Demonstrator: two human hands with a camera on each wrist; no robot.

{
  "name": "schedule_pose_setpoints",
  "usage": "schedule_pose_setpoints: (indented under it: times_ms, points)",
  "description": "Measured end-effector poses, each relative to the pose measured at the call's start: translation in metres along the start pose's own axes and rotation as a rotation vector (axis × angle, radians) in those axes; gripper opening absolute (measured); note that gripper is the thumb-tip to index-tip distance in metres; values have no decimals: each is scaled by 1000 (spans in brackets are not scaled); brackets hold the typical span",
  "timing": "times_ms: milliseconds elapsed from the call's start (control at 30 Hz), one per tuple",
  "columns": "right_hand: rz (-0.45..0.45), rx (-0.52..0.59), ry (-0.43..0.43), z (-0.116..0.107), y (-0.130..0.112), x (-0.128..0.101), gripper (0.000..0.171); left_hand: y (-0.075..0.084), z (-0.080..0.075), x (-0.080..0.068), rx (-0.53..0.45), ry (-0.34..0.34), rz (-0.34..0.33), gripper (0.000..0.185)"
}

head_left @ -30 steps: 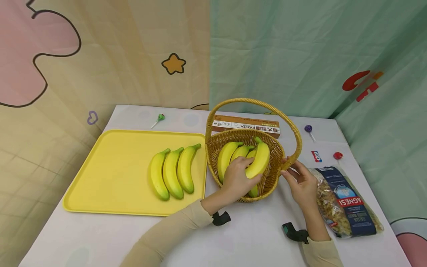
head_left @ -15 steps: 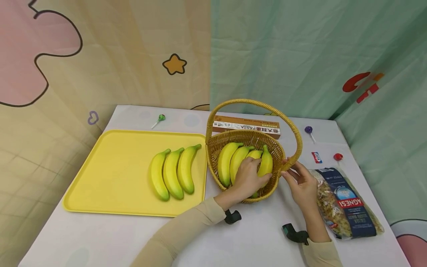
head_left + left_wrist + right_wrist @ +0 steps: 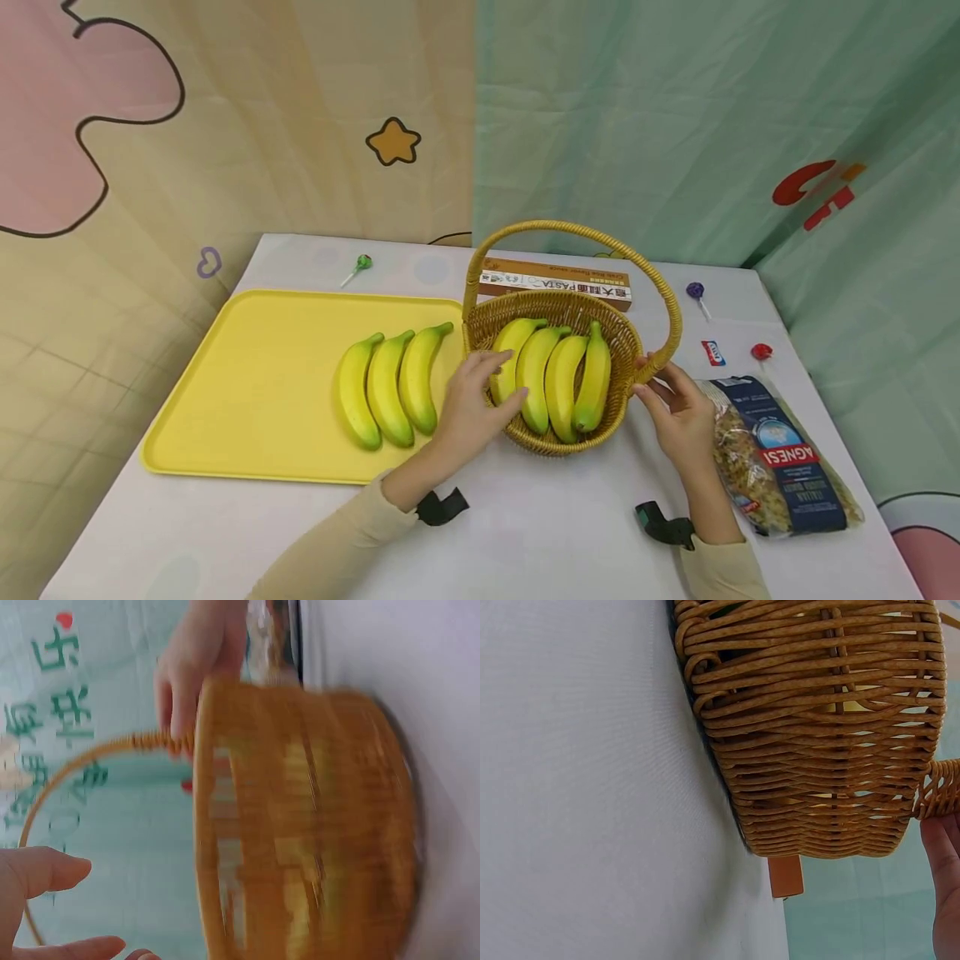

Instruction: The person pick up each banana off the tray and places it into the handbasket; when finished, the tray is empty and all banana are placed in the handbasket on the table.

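A woven wicker basket (image 3: 625, 343) stands on the table with several bananas (image 3: 564, 385) lying side by side in it. My left hand (image 3: 471, 408) hovers at the basket's left rim, fingers spread and nothing in them. In the left wrist view, its thumb and fingertips (image 3: 69, 871) show apart from the basket wall (image 3: 307, 825). With my right hand (image 3: 681, 417) I pinch the foot of the basket's arched handle (image 3: 573, 227) at the right rim. That grip shows at the edge of the right wrist view, beside the basket's side (image 3: 817, 750).
Left of the basket lies a yellow tray (image 3: 240, 383) with three bananas (image 3: 388, 390) on its right part. A pasta box (image 3: 555, 279) sits behind the basket. To the right are an AGNESI pasta bag (image 3: 783, 454), a small wrapper (image 3: 713, 353) and red (image 3: 761, 351) and purple (image 3: 695, 290) lollipops.
My left hand has lowered a banana into the right side of the basket, let go and drawn back to the left rim. My right hand has stayed at the handle.
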State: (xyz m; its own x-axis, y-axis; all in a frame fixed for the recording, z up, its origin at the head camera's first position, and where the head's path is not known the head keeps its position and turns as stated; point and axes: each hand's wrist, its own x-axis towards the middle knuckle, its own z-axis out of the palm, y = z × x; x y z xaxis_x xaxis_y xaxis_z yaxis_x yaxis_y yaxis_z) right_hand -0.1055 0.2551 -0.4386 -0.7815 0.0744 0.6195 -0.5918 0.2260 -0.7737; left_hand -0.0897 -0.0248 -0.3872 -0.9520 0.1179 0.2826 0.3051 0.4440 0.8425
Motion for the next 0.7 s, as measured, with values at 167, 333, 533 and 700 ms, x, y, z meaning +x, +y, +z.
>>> schedule_pose_setpoints:
  times_ms: [167,333,533,700]
  points:
    - [3,2,1,1,-2,1,46,-42,-59,-5,76,224,-107,51]
    - [3,6,3,0,-1,0,47,-77,-106,-12,141,398,-221,53]
    - [-11,10,-1,-1,2,0,49,-97,-125,-20,183,447,-273,52]
    - [1,22,-12,-1,3,0,45,-109,-123,-20,203,353,-361,51]
